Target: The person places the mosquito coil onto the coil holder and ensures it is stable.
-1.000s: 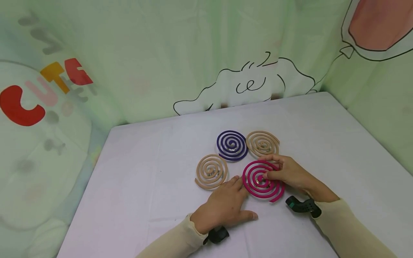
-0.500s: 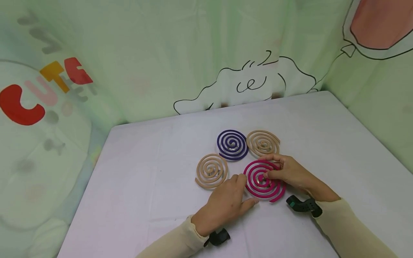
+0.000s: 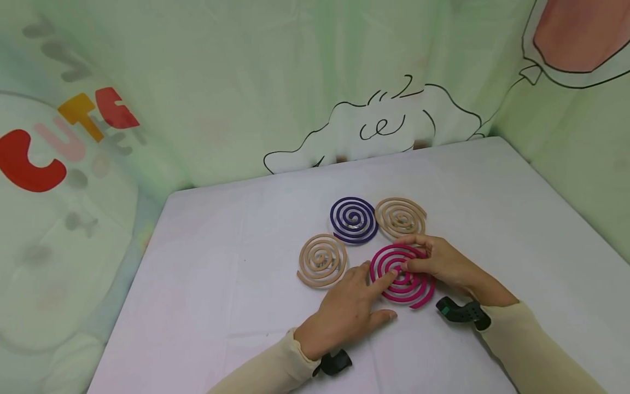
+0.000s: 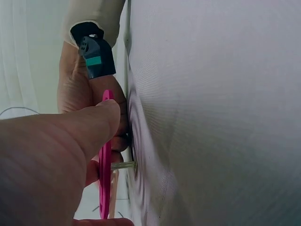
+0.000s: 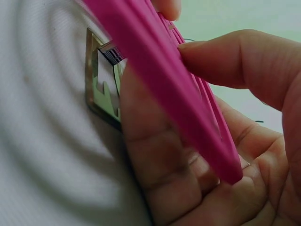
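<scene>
In the head view a pink mosquito coil (image 3: 420, 298) stands slightly raised over the white table. My right hand (image 3: 445, 268) grips its right side, thumb on top and fingers underneath. From the left, my left hand (image 3: 346, 312) reaches over it, the straight index finger touching near the centre; the left thumb points right, in front of the coil. The left wrist view shows the coil (image 4: 104, 188) edge-on, with a thin metal stand (image 4: 123, 165) between it and the cloth. In the right wrist view a metal stand piece (image 5: 106, 96) shows beneath the coil (image 5: 150, 75), partly hidden by fingers.
A dark blue coil (image 3: 354, 241) and a tan coil (image 3: 401, 201) stand side by side behind the pink one. Another tan coil (image 3: 322, 284) is at the left, close to my left fingers. Printed curtains (image 3: 221, 82) hang behind the white table (image 3: 197, 284).
My left fingers were flat beside the pink coil, then bent at its left edge; now the left index finger extends onto the coil's centre. The right hand keeps its grip.
</scene>
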A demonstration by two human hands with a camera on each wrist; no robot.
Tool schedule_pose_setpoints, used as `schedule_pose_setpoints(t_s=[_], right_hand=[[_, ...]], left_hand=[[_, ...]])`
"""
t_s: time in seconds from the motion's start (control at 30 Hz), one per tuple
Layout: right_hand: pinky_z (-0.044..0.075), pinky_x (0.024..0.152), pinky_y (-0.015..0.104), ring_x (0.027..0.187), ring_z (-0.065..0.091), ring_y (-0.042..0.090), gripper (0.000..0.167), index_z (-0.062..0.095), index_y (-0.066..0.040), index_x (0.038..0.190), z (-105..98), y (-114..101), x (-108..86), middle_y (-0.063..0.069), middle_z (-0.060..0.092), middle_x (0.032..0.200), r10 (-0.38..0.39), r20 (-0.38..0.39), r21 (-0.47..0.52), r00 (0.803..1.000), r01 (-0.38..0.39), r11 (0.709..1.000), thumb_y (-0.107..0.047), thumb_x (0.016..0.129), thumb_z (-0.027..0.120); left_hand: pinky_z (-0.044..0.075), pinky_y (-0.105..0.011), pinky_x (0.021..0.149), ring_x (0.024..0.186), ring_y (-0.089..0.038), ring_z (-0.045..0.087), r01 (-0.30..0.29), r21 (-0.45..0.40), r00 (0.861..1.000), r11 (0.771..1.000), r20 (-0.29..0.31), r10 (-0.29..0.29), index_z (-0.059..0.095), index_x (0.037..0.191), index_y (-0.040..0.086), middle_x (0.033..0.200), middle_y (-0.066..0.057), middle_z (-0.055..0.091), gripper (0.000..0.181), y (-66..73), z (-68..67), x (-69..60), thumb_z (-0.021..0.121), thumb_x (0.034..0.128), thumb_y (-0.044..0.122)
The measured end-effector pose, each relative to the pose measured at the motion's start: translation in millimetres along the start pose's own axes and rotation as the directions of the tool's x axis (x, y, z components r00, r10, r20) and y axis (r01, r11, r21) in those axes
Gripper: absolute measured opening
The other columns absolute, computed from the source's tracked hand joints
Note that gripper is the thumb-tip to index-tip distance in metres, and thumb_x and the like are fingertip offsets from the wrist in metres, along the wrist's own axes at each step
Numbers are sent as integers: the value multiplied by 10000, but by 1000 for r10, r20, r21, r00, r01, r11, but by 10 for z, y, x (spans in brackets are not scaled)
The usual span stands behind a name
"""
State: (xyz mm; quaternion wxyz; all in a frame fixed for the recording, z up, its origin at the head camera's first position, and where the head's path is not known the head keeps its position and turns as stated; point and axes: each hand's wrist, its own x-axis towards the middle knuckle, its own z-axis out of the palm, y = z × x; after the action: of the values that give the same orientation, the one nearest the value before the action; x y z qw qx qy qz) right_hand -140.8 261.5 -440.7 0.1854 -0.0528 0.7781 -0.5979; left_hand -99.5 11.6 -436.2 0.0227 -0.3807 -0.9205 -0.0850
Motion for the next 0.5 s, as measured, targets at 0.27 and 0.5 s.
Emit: schedule_pose_setpoints(t_s=[0.27, 0.5], right_hand=[[611, 727, 289, 848, 714, 160, 578, 495, 42, 1466, -16, -17, -7, 181, 734, 1135, 6, 21, 0, 1000, -6, 1000, -62, 940, 710], [617, 737, 298, 854, 723, 166, 586, 489, 44, 1470, -18, -22, -9, 184, 734, 1147, 18, 23, -6, 1000, -18, 1000, -70, 941, 713]], left_hand=[[483, -337, 1093, 1343, -271, 564, -5, 8, 1000, 1000, 15, 5, 475, 1577, 303, 1507, -195, 526, 721, -9, -7, 0, 675, 952, 603], [492, -337, 1084, 1358, -276, 557, -3, 12, 1000, 1000, 31, 3, 464, 1582, 306, 1513, -197, 523, 730, -5, -5, -3, 673, 952, 608]])
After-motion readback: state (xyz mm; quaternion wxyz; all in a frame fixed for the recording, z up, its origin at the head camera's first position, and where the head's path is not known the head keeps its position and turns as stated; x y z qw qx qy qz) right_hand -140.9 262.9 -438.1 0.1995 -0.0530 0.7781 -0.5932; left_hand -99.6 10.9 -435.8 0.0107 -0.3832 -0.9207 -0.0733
